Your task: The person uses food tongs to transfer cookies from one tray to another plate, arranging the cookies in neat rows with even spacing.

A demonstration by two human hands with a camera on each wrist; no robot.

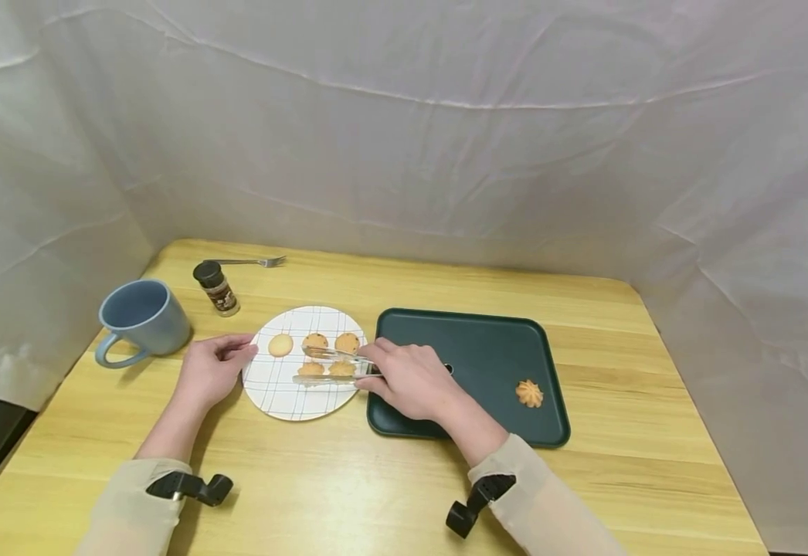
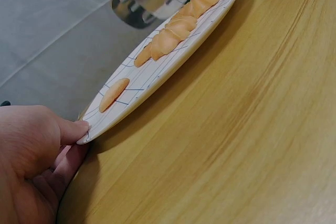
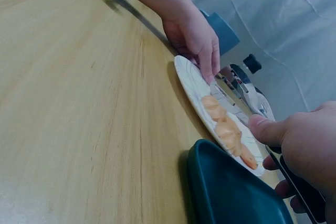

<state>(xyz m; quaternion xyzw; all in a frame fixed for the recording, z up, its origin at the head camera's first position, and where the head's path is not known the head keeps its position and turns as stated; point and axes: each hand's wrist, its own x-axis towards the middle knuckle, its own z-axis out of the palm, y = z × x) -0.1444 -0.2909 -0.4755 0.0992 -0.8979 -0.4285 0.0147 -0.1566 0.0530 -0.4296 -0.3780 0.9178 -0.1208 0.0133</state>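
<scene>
My left hand (image 1: 214,371) pinches the left rim of a round white plate (image 1: 275,395) with a grid pattern; the thumb lies over the edge in the left wrist view. Metal tongs (image 1: 327,354) are held in my right hand (image 1: 411,378), their arms spread apart above the plate. Several cookies lie on it: a plain round cookie (image 1: 280,345) at the left, two speckled round ones (image 1: 347,344) at the back, and two ridged ones (image 1: 310,370) in front, partly covered by the tongs. In the left wrist view the tong tips (image 2: 139,17) hang over the cookies with nothing between them.
Right of the plate sits a dark green tray (image 1: 470,328) bearing one flower-shaped cookie (image 1: 530,394); my right forearm crosses its front edge. A blue mug (image 1: 161,324) stands at the left, with a black-capped spice jar (image 1: 218,289) and a fork (image 1: 265,262) behind.
</scene>
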